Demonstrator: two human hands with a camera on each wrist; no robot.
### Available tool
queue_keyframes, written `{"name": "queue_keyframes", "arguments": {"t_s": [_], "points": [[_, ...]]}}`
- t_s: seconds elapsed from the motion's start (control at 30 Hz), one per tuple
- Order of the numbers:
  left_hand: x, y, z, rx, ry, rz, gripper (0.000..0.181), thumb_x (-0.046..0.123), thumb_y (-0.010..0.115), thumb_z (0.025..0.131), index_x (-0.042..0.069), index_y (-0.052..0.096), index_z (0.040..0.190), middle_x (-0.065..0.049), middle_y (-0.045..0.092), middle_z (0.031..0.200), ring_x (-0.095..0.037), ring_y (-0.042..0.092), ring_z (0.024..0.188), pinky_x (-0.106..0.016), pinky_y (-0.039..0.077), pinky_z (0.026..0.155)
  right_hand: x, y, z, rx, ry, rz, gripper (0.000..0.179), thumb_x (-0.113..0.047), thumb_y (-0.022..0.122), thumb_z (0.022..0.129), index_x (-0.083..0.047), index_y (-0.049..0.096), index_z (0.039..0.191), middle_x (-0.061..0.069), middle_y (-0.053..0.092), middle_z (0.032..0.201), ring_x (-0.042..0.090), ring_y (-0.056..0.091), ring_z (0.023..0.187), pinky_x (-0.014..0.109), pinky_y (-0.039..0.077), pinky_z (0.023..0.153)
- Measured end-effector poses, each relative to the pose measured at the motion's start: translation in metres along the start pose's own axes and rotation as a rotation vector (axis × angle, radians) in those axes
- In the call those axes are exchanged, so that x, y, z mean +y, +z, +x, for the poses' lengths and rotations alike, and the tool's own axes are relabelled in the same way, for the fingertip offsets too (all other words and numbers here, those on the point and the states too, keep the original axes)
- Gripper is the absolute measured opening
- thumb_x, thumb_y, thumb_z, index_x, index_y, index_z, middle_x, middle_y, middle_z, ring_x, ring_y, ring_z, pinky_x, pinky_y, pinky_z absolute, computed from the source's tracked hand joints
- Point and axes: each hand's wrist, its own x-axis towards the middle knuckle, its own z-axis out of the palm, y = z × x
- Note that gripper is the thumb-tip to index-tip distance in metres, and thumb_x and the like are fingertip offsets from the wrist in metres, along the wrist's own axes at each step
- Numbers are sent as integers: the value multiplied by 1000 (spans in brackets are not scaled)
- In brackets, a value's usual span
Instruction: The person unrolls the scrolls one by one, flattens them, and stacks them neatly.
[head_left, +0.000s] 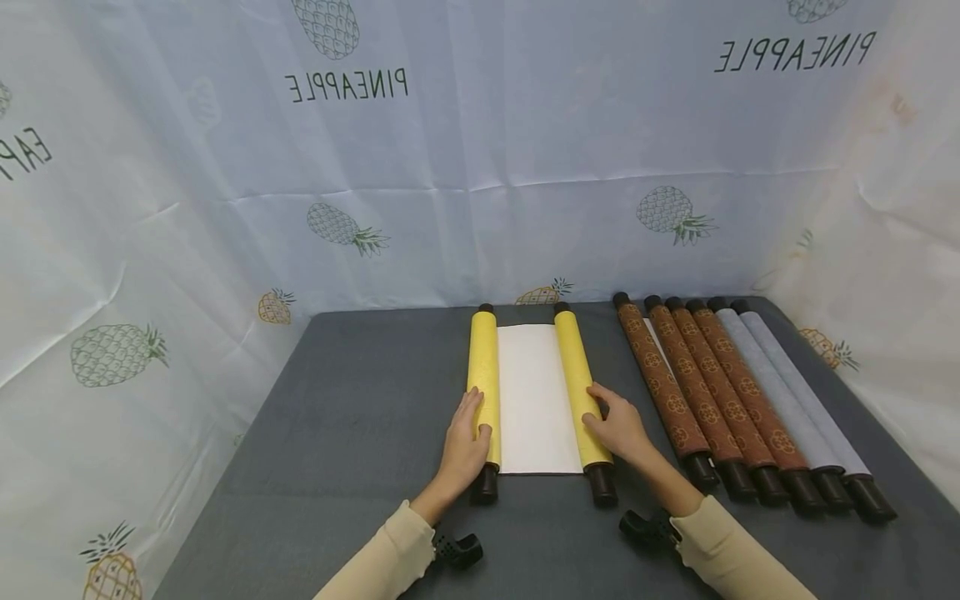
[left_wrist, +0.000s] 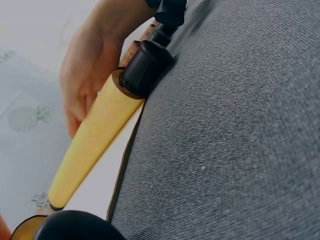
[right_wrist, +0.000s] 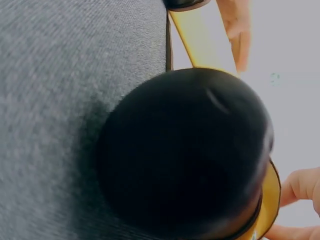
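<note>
A partly unrolled scroll lies on the dark grey table, its white sheet (head_left: 536, 400) showing between two yellow rolls with black end knobs. My left hand (head_left: 459, 446) holds the near part of the left yellow roll (head_left: 484, 350), fingers along its outer side and thumb over the top. On the right yellow roll (head_left: 576, 367), my right hand (head_left: 618, 425) grips the near part between thumb and fingers. That roll's black knob (right_wrist: 185, 150) fills much of the right wrist view. Behind the same roll, the right hand (left_wrist: 87, 70) appears in the left wrist view.
To the right lie several brown patterned rolls (head_left: 667, 383) side by side, with two light grey rolls (head_left: 795, 383) beyond them. A white cloth (head_left: 465, 150) printed with pineapples hangs behind and around the table (head_left: 337, 433).
</note>
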Motion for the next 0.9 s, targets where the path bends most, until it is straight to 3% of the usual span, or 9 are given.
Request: {"name": "queue_keyframes", "arguments": {"t_s": [0.23,0.4,0.9], "points": [[-2,-1,-4,-12,-17,50,70,14,62,87,-11,32,144,-27,27,156,-45,22,146,-62,26,114,3,7,1,-17,11,-36,68,-17,69,86,10,39,140,33,39,146,48,42,132,55,42,103],[-4,-3,-5,-3,-19,96,79,12,70,80,-12,30,144,-30,26,155,-47,27,143,-62,31,111,2,6,-1,-19,20,-42,73,-14,72,82,10,37,141,34,39,145,49,44,130,55,44,101],[-13,-20,1,20,-39,86,75,5,64,75,-11,35,142,-29,32,152,-46,35,140,-60,35,108,5,-5,-4,-23,38,-36,69,-11,66,83,13,36,140,36,44,141,49,45,129,54,43,102]]}}
